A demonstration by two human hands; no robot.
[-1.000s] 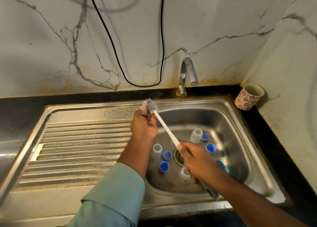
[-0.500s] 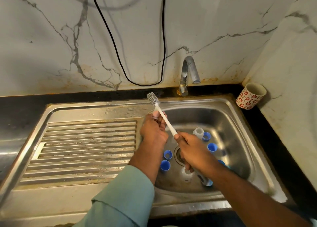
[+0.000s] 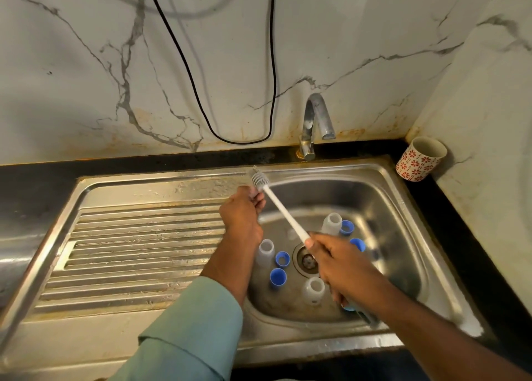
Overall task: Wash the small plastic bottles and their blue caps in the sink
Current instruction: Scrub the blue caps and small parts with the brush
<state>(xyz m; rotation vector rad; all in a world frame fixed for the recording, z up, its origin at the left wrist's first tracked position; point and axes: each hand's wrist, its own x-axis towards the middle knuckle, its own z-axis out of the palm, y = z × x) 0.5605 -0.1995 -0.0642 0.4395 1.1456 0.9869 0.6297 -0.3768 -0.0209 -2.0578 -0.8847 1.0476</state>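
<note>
A person leans over a stainless steel sink (image 3: 403,202), scrubbing with a long white bottle brush with a grey bristle head (image 3: 283,211). The right hand (image 3: 342,265) has its grip wrapped round the lower end of the brush handle. The left hand (image 3: 244,211) is curled round something small just below the bristles (most likely one of the caps or bottles, though the fingers hide it, so I cannot say which).

Half a second ago the bristle head stood clear above the left grip; now it sits right against those fingertips, and a second ago it was there too. That back-and-forth suggests a scrubbing stroke under way, with one item mid-clean.

Below the left wrist stands a small translucent plastic bottle (image 3: 265,252), with two round blue caps (image 3: 282,259) beside it. Two more bottles and further caps sit around the right grip, near the drain (image 3: 306,261), apparently waiting their turn
</note>
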